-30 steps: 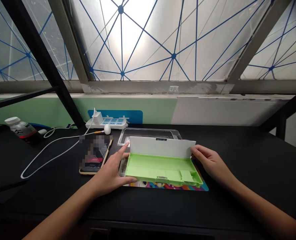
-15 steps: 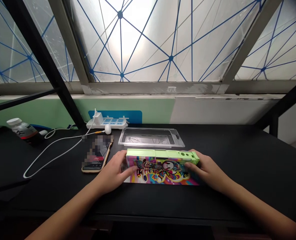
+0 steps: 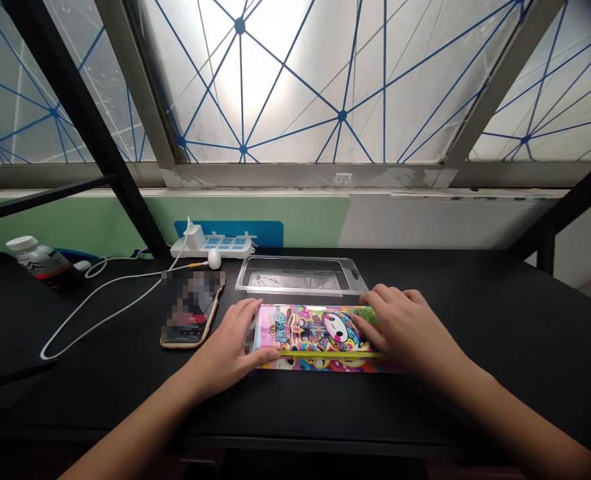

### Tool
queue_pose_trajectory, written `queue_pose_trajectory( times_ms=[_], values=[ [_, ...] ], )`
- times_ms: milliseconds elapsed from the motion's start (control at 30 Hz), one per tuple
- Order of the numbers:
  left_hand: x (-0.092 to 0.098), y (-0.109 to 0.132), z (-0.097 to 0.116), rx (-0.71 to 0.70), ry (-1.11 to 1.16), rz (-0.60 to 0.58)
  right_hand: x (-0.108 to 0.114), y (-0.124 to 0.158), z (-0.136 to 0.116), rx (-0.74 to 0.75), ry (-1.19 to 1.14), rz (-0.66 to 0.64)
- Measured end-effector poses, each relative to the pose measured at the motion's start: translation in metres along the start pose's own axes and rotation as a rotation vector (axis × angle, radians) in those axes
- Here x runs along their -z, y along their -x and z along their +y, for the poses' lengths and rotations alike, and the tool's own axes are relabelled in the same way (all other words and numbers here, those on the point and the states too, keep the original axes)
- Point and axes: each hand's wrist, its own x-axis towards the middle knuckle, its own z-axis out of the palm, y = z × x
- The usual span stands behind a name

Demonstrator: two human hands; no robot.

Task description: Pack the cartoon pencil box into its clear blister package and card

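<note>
A colourful pencil case point(image 3: 320, 328) with a cartoon character on its top lies flat on the desk in front of me, a yellow-green edge along its near side. My left hand point(image 3: 238, 337) is closed round its left end, the thumb at the near edge and the fingers at the far corner. At the right end my right hand point(image 3: 400, 320) grips it, thumb on the printed top and fingers over the far side, covering that end. A bright printed card point(image 3: 325, 365) shows beneath, along the near side.
Behind the pencil case lies a clear plastic tray point(image 3: 300, 275). To the left are a phone point(image 3: 195, 313), a white cable point(image 3: 75, 310), a power strip point(image 3: 220, 247) and a bottle with a white cap point(image 3: 42, 260). Black frame bars point(image 3: 88, 127) slant up on both sides.
The pencil case has tipped over from standing on its side, green edge up, to lying flat with the cartoon top upward. My right hand has moved left and up over its right end.
</note>
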Motion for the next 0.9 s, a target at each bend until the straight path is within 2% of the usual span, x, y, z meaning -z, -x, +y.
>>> queue_pose_trajectory(
  times_ms=[67, 200, 367, 600, 733, 800, 900],
  values=[
    [0.0, 0.001, -0.001, -0.003, 0.028, -0.01, 0.002, -0.008, -0.018, 0.077, -0.058, 0.038],
    [-0.001, 0.001, -0.004, 0.013, 0.101, -0.001, -0.005, -0.03, -0.051, 0.165, -0.254, 0.006],
    [0.0, -0.003, -0.008, 0.018, 0.082, 0.032, -0.018, -0.045, -0.06, 0.164, -0.304, 0.067],
    [0.001, -0.003, -0.004, 0.023, 0.109, 0.059, -0.017, -0.044, -0.053, 0.202, -0.333, 0.413],
    [0.0, -0.003, -0.007, 0.008, 0.095, 0.044, -0.003, -0.031, -0.048, 0.349, -0.324, 0.623],
    [0.002, -0.003, -0.01, -0.016, 0.089, 0.022, 0.008, -0.018, -0.046, 0.468, -0.34, 0.604],
    [0.01, -0.001, -0.013, -0.04, 0.089, -0.081, 0.024, 0.008, -0.042, 0.54, -0.476, 0.391]
  ],
)
